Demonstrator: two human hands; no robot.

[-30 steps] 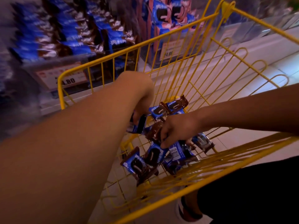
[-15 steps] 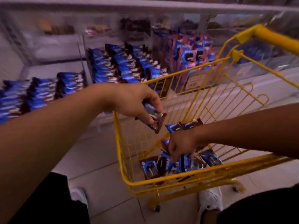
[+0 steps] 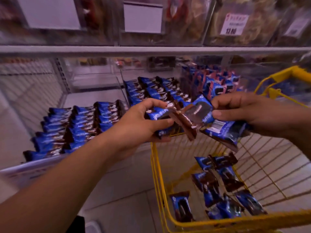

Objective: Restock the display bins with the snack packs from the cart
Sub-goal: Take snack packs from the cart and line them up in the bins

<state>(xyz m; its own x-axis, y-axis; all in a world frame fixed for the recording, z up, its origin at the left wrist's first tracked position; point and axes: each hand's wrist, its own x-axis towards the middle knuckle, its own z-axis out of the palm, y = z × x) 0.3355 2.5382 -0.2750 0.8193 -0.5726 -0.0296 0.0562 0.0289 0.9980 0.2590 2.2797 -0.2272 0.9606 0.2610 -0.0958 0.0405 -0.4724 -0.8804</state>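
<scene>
My left hand (image 3: 143, 122) grips blue and brown snack packs (image 3: 161, 116) above the front rim of the yellow wire cart (image 3: 156, 167). My right hand (image 3: 249, 109) holds more of the same packs (image 3: 223, 131) just to the right, and the two bundles touch in the middle. Several loose packs (image 3: 210, 182) lie on the cart's bottom. Behind my hands, clear display bins (image 3: 94, 84) hold rows of the same blue packs (image 3: 75, 126) at the left and at the centre (image 3: 151, 91).
An upper shelf (image 3: 151, 50) carries clear bins of other snacks with price tags (image 3: 234, 23). A bin of upright blue and pink packs (image 3: 213, 86) stands to the right. Pale floor tiles (image 3: 121, 195) show between shelf and cart.
Both hands rose out of the cart with packs and came together in front of the bins. My view swung up toward the shelf.
</scene>
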